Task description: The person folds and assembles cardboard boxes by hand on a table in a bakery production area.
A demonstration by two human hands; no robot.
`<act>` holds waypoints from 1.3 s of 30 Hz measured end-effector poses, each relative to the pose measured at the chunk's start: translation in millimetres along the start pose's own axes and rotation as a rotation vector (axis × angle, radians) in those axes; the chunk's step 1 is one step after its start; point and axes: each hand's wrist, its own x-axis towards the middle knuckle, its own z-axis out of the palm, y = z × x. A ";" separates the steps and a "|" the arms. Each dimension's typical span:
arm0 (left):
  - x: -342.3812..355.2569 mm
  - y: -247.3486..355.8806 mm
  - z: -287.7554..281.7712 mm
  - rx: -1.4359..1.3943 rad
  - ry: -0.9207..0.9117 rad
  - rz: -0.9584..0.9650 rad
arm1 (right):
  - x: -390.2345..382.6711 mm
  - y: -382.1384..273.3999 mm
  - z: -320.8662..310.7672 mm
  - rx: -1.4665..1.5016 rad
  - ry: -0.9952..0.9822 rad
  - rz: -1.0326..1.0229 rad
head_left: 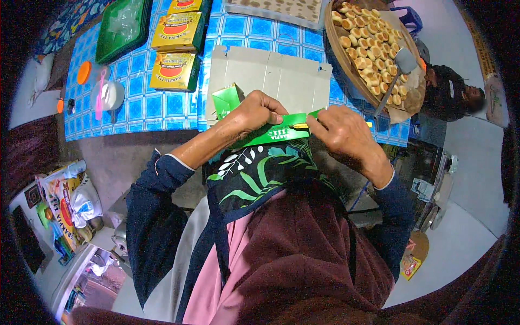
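A green printed carton [271,135] lies at the table's front edge, one end standing up as a folded flap [227,100]. My left hand [259,112] is closed on the carton's upper edge, fingers curled and thumb toward the middle. My right hand [344,132] is closed at the carton's right end, fingers bent over the green edge. A thin yellow stick-like thing [370,124] shows on both sides of the right hand; its kind cannot be made out. Under the carton and beyond it lies a flattened grey cardboard sheet [271,73].
Yellow boxes [175,70] stand back left, beside a green tray [100,51]. A white tub [112,95] sits at left. A round woven tray [337,51] at right holds small round pastries and a scoop [405,60]. Another person [447,92] is at far right.
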 end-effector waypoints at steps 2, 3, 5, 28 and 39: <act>-0.9 -2.6 0.4 -0.047 -0.008 0.003 | 7.6 -2.4 5.2 -0.016 0.028 -0.025; 0.0 -4.2 1.8 -0.045 -0.013 0.001 | 10.4 -4.7 7.7 -0.029 0.054 -0.055; 0.0 -3.0 4.0 -0.022 0.062 0.041 | 13.9 -9.9 3.1 -0.079 -0.021 -0.082; -10.3 5.8 -5.5 -0.068 -0.109 0.025 | -118.5 53.7 213.7 0.130 0.453 1.212; -10.6 -2.6 -19.6 -0.106 -0.081 -0.038 | -12.9 -7.7 63.0 0.957 0.797 0.758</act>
